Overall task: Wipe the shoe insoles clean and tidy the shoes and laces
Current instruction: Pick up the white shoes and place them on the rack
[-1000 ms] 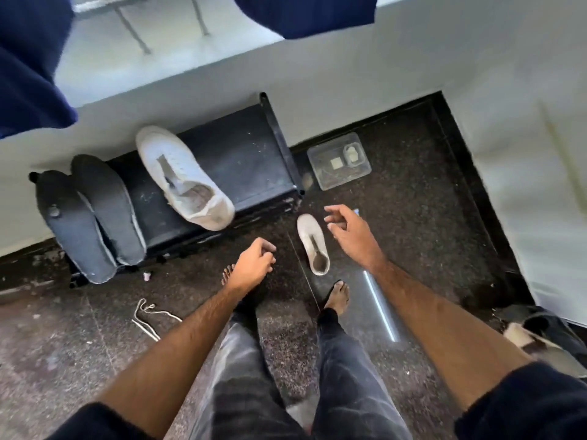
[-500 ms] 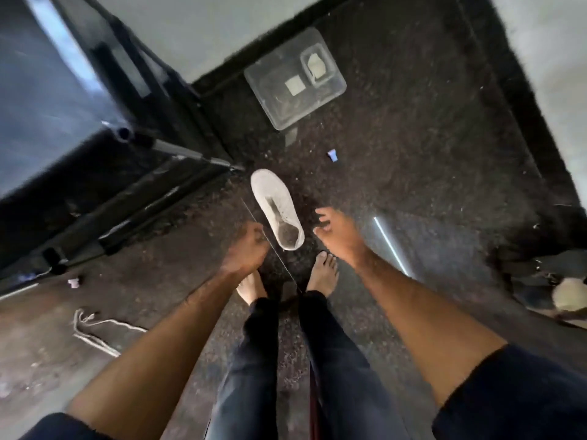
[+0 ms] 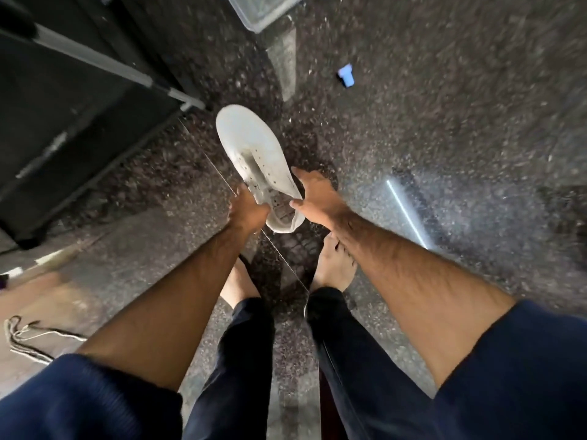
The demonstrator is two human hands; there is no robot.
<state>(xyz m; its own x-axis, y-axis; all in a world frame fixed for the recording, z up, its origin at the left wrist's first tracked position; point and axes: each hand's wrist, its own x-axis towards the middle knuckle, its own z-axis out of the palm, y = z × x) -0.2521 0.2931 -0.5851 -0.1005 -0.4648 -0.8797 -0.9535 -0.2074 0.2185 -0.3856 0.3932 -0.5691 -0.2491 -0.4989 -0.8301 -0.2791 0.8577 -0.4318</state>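
Both hands have come down to the white shoe (image 3: 254, 154) since a moment ago, when they were apart from it and held nothing. Now the left hand (image 3: 246, 211) grips the back part of the shoe on one side, with its fingers curled round the edge. The right hand (image 3: 317, 198) holds the other side, with its thumb and fingers pinching the edge near the heel. The shoe sits between the two hands with its toe pointing away from the person. I cannot tell if it is lifted or on the floor (image 3: 444, 138). It has no lace in it, and the inside looks dirty.

Just below the hands are the person's two bare feet (image 3: 333, 268) on the dark speckled floor. Up and to the left of the shoe is a black rack (image 3: 79, 106) with a silver bar. Beyond the toe of the shoe, at the top edge, is the corner of a clear plastic box (image 3: 263, 11). A small blue thing (image 3: 346, 76) lies on the floor, up and to the right. Far off to the lower left, a white lace (image 3: 28, 338) lies in a loose heap.
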